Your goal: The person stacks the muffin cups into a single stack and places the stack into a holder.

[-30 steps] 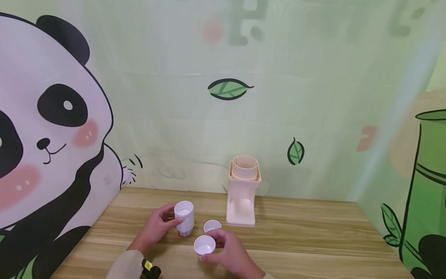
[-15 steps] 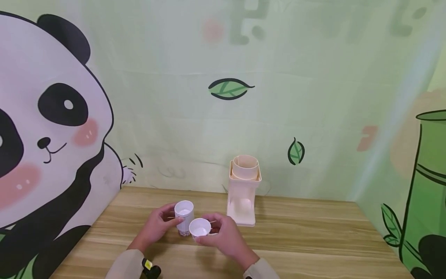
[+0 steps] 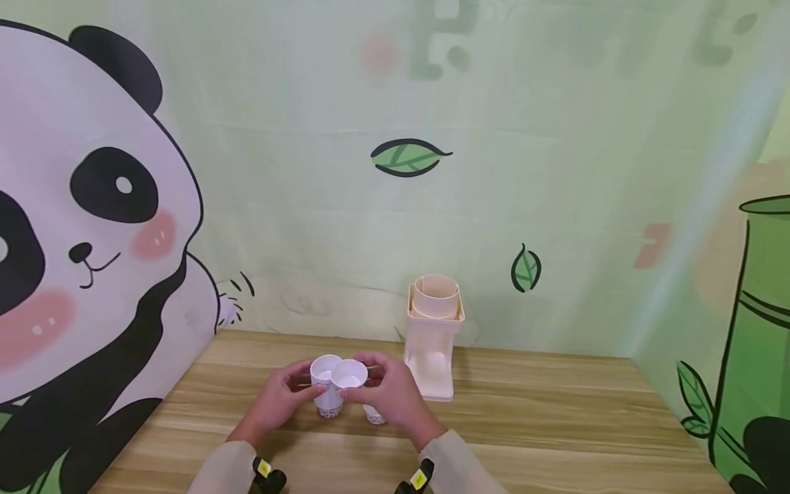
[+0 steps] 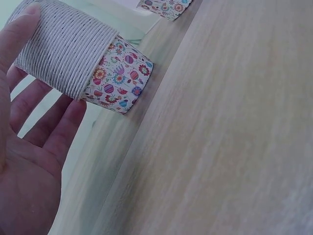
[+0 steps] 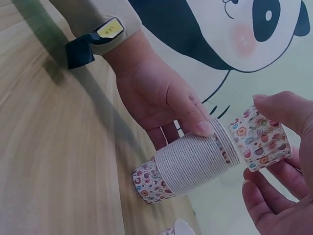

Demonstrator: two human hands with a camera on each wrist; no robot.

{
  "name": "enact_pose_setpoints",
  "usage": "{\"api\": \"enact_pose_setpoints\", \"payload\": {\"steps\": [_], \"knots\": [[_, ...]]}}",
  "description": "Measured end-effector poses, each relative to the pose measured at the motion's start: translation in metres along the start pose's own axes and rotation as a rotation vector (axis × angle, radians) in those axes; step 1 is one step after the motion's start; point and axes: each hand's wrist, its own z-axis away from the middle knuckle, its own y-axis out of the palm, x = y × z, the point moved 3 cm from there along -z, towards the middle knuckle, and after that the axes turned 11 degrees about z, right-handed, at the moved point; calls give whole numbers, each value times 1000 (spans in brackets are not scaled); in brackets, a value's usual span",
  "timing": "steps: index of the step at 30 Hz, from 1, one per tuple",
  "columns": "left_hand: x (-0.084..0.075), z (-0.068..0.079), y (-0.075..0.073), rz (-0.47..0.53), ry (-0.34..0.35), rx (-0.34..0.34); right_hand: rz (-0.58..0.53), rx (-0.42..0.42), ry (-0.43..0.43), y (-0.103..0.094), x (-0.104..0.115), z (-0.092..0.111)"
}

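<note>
A nested stack of floral-printed paper cups [image 3: 328,400] stands upright on the wooden table. My left hand [image 3: 278,399] grips it from the side; the left wrist view shows thumb and fingers round the ribbed stack of rims [image 4: 68,46]. Between thumb and fingers my right hand [image 3: 398,398] holds a single paper cup [image 5: 261,139], raised beside the stack's top rim. From the head view that cup overlaps the stack's mouth. Partly hidden behind my right hand, another paper cup [image 3: 374,414] rests on the table.
A pale pink stand [image 3: 428,343] with a round tube [image 3: 436,296] on top is at the back of the wooden table [image 3: 543,418]. Behind it hangs a printed backdrop [image 3: 308,206] with a panda and leaves.
My right hand has lifted its paper cup from the table and carried it up and left to the stack's rim. The left hand and the stack have stayed in place.
</note>
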Motion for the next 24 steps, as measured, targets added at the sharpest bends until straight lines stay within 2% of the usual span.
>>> {"api": "enact_pose_setpoints", "payload": {"steps": [11, 24], "knots": [[-1, 1, 0, 23, -1, 7, -14, -45, 13, 7, -9, -19], [0, 1, 0, 18, 14, 6, 5, -61, 24, 16, -3, -34]]}}
